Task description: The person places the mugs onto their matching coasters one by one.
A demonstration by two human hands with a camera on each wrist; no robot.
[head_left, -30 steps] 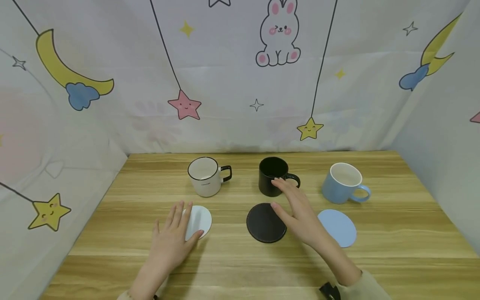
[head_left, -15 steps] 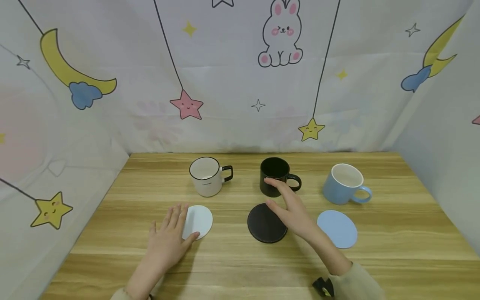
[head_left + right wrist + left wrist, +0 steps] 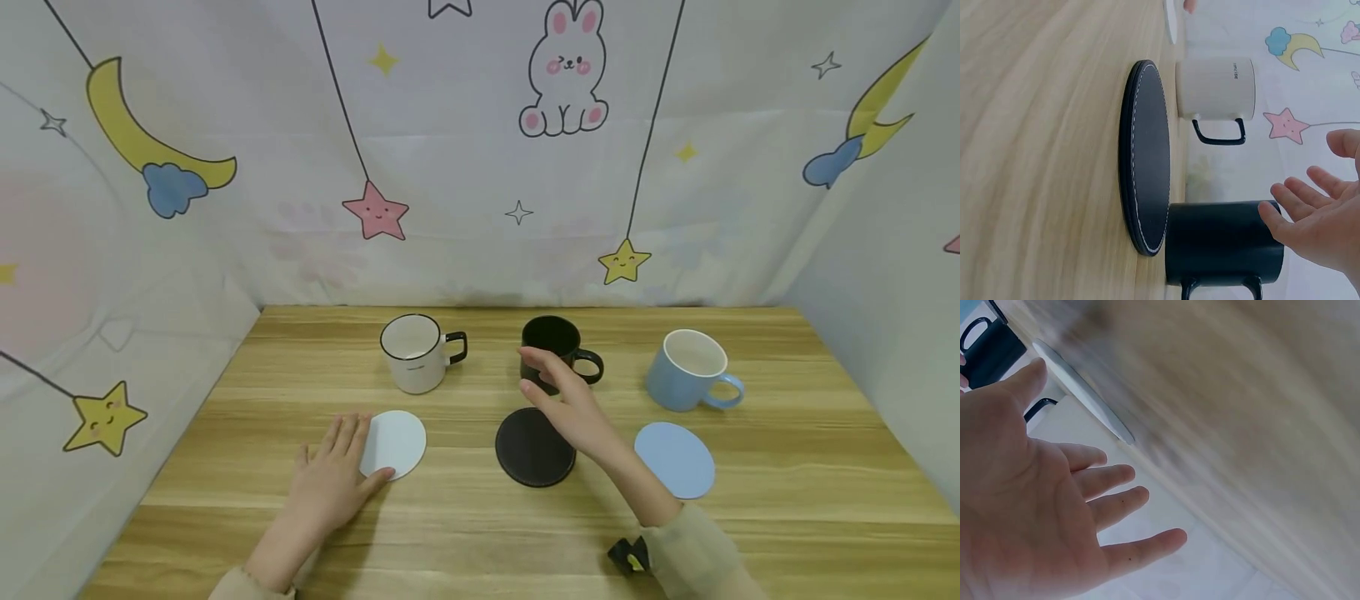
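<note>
My left hand hovers over the left edge of a round white coaster, fingers spread; the left wrist view shows the palm apart from it. Above the black coaster, which has a stitched edge, my right hand is held with loosely extended fingers. It partly hides the black mug from the head camera and holds nothing. In the right wrist view its fingertips overlap the base or rim area of the black mug; contact cannot be told.
Behind the white coaster stands a white mug with a black rim and handle. At the right, a light blue mug stands behind a light blue coaster. A printed white cloth closes off the wooden table's back and sides.
Both hands have drifted left, the left one uncovering more of the white coaster and the right one passing across the black mug's front. Mugs and coasters stay put; the head view shifts slightly.
</note>
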